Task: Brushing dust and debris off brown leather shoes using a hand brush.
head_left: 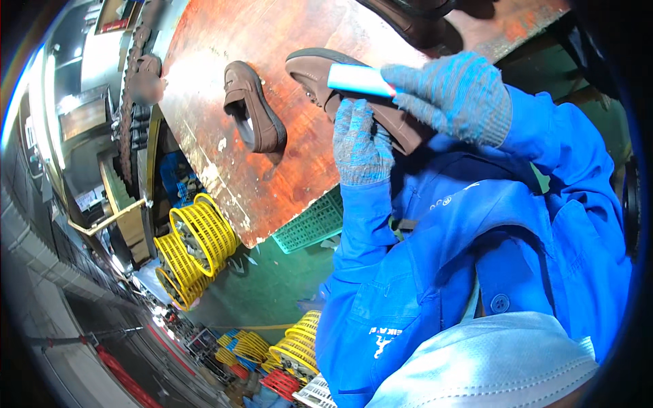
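Both hands, left (363, 151) and right (454, 96), flank the brown shoe (403, 127).

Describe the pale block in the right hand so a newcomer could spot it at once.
Start at the big reddish table, then find the gloved right hand near its edge. It grips an oblong white-and-blue block over a brown shoe. Its pale, straight-edged shape sets it apart from the curved shoe.

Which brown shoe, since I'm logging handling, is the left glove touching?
The shoe beneath the white-blue item in the right hand; the loafer farther left and top-edge footwear lie apart.
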Demonstrator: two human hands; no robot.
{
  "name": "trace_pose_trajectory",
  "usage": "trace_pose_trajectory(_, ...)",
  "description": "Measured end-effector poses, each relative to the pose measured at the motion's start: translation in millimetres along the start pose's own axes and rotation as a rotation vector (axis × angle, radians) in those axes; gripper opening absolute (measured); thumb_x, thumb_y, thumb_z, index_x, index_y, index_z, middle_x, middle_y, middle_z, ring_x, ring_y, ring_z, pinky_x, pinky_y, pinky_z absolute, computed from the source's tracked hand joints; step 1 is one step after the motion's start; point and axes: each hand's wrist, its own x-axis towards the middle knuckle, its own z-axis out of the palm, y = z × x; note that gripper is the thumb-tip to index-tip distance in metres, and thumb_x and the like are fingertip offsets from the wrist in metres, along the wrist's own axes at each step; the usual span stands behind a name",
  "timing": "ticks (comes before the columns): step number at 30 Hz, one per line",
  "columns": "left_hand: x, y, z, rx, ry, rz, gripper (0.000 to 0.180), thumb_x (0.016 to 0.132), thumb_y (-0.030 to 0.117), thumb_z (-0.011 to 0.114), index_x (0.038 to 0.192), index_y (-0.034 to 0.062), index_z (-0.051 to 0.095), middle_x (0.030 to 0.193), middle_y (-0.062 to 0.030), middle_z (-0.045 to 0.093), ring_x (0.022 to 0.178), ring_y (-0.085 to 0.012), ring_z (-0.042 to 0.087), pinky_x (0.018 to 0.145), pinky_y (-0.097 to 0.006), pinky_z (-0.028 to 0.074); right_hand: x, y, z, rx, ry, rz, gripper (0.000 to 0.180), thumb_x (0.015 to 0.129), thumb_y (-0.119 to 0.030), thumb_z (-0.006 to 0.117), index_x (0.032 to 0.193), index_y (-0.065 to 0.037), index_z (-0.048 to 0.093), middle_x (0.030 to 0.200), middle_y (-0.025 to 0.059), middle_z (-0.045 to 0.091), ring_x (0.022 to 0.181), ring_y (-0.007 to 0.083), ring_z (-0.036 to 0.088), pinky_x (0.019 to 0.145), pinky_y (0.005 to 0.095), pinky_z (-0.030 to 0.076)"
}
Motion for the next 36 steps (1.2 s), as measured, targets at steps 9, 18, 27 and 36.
trace_pose_trajectory(9, 20, 12, 18, -0.79, 0.346, -0.394, 0.035, 0.098, 0.007, 0.055, 0.13, -0.0035, 0.049, 0.122, -0.0134, 0.058, 0.111, -0.0203, 0.059, 0.097, -0.034, 0.051, -49, -26, -58, -0.369, -0.16, -0.07, 0.022, 0.089, -0.029, 0.063, 0.104, -0.014, 0.06, 0.058, 0.011, 0.055, 0.048, 0.0304, 0.058, 0.043, 0.0441, 0.041)
trace_pose_trajectory(18, 31, 39, 18, -1.113, 0.406, -0.52, 0.039, 0.097, 0.006, 0.055, 0.134, -0.0012, 0.047, 0.125, -0.0143, 0.057, 0.115, -0.0214, 0.057, 0.101, -0.039, 0.05, -73, -32, -32, -0.434, -0.139, -0.142, 0.022, 0.084, -0.023, 0.064, 0.099, -0.008, 0.058, 0.058, 0.0125, 0.056, 0.052, 0.0304, 0.058, 0.045, 0.0471, 0.042)
trace_pose_trajectory(27, 39, 12, -54, -0.37, 0.565, -0.147, 0.032, 0.087, 0.002, 0.062, 0.118, -0.0036, 0.061, 0.127, -0.0223, 0.058, 0.117, -0.0327, 0.058, 0.099, -0.039, 0.049, -87, 2, -33, 0.218, -0.162, 0.052, 0.033, 0.082, -0.022, 0.071, 0.11, -0.005, 0.065, 0.069, 0.0162, 0.06, 0.061, 0.0363, 0.06, 0.054, 0.0463, 0.044)
trace_pose_trajectory(36, 6, 31, -231, 0.338, 0.655, -0.032, 0.031, 0.087, 0.01, 0.068, 0.114, -0.0034, 0.062, 0.116, -0.0175, 0.063, 0.105, -0.0284, 0.063, 0.09, -0.041, 0.054, -89, 18, -4, 0.411, -0.204, 0.179, 0.038, 0.083, -0.019, 0.071, 0.116, -0.001, 0.065, 0.089, 0.0216, 0.068, 0.075, 0.0366, 0.066, 0.065, 0.0417, 0.052)
